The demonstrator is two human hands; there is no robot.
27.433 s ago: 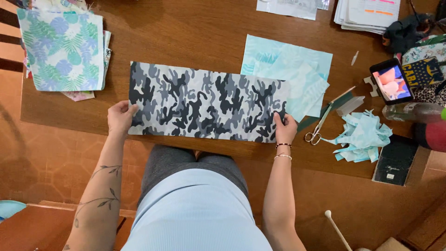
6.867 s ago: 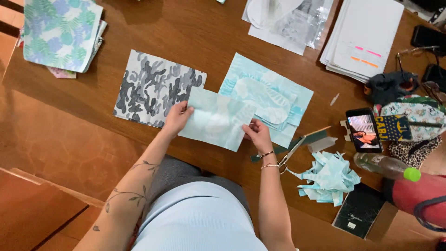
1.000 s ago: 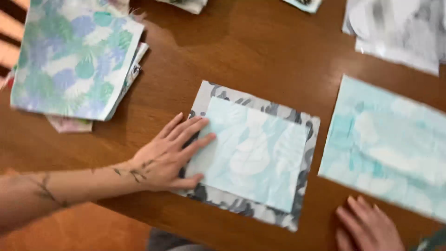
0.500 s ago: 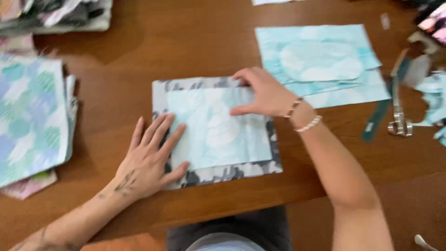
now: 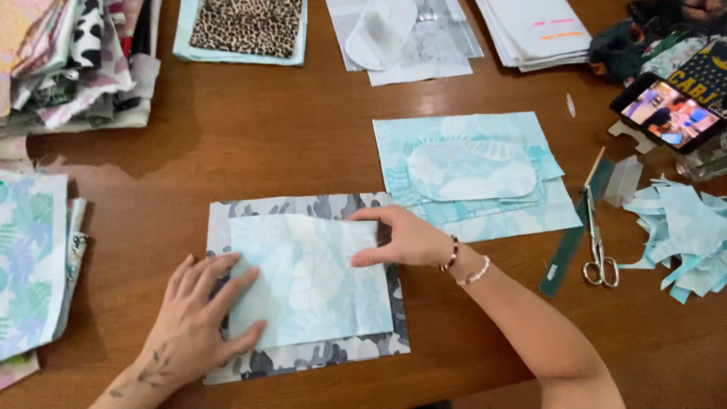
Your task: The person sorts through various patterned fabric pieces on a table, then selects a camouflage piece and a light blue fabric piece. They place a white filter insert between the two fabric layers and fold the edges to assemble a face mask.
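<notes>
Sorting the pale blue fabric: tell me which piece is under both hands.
The light blue rectangle lying on the camouflage piece, pressed by the left hand and right hand. The other blue stack lies untouched, farther right.

left hand (image 5: pixel 198 318): flat, fingers spread | right hand (image 5: pixel 405 238): palm down, thumb out
</notes>
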